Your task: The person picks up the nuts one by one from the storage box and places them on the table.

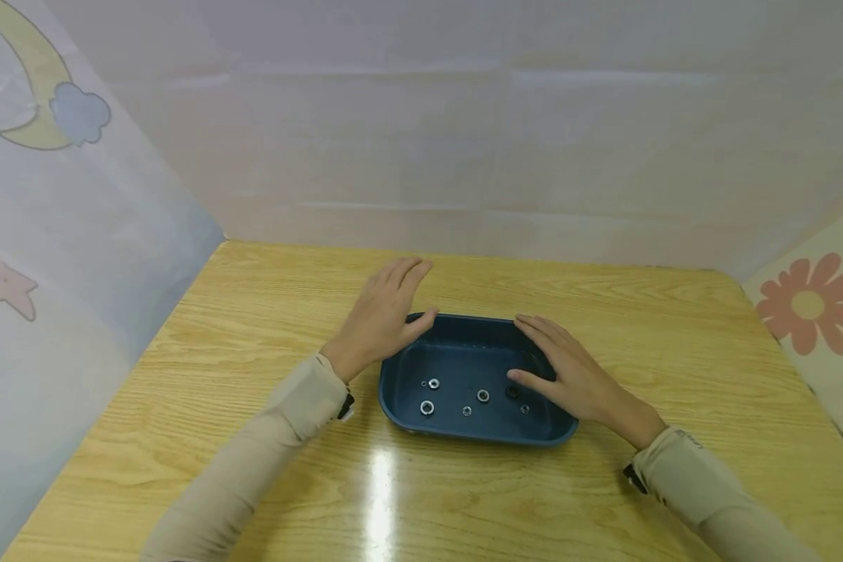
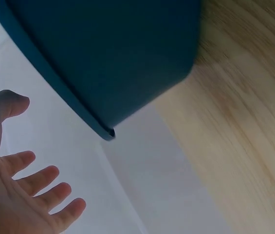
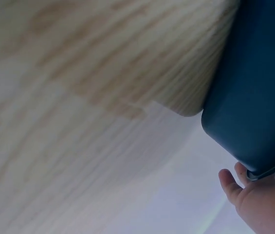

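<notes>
A dark blue rectangular tray [image 1: 457,435] stands on the wooden table, with several small metal rings or nuts inside. Among them are a silver ring [image 1: 427,407], another ring [image 1: 483,396] and a black ring [image 1: 512,391]. My left hand [image 1: 381,312] hovers by the tray's far left corner, fingers extended and thumb apart; in the left wrist view it is apart from the tray wall [image 2: 108,63]. My right hand [image 1: 569,371] is over the tray's right side, fingers extended. In the right wrist view its fingers [image 3: 230,185] are by the rim; whether they touch it I cannot tell.
The wooden table [image 1: 253,343] reaches back to a pale cloth backdrop [image 1: 464,140]. More cloth with printed shapes hangs at the left and right sides. A dark device [image 1: 634,478] is strapped at the right wrist.
</notes>
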{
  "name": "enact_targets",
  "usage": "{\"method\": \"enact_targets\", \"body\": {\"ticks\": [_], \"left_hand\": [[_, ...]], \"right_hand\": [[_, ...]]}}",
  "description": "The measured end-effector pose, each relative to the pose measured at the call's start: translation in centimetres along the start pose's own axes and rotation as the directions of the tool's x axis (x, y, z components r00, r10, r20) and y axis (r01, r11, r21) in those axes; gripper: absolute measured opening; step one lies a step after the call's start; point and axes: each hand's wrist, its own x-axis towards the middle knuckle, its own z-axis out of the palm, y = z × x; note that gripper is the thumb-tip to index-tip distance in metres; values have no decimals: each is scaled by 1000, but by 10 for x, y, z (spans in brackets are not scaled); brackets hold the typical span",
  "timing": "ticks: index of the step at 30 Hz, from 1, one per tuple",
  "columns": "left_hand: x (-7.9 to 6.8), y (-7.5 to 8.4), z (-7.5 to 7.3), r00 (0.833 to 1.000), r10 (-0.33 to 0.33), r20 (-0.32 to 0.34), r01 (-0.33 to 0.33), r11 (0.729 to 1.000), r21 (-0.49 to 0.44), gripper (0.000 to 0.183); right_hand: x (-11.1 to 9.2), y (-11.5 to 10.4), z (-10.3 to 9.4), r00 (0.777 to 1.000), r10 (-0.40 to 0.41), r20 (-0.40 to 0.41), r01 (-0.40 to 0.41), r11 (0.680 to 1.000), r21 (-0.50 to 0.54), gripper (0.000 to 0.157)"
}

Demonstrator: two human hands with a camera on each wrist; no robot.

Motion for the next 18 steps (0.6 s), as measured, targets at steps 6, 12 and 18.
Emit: {"method": "enact_targets", "body": {"ticks": [6,12,18], "left_hand": [[-2,11,1,998,64,-1,-64,998,-9,62],[-5,19,4,996,92,12,-91,995,-36,60],[-6,28,7,990,142,24,-140,988,-57,57]], "right_hand": [[0,1,1,999,-29,-27,30,1000,6,76],[0,1,0,998,-46,-36,46,999,7,74],[0,1,0,997,-61,-47,61,998,3,73]]}}
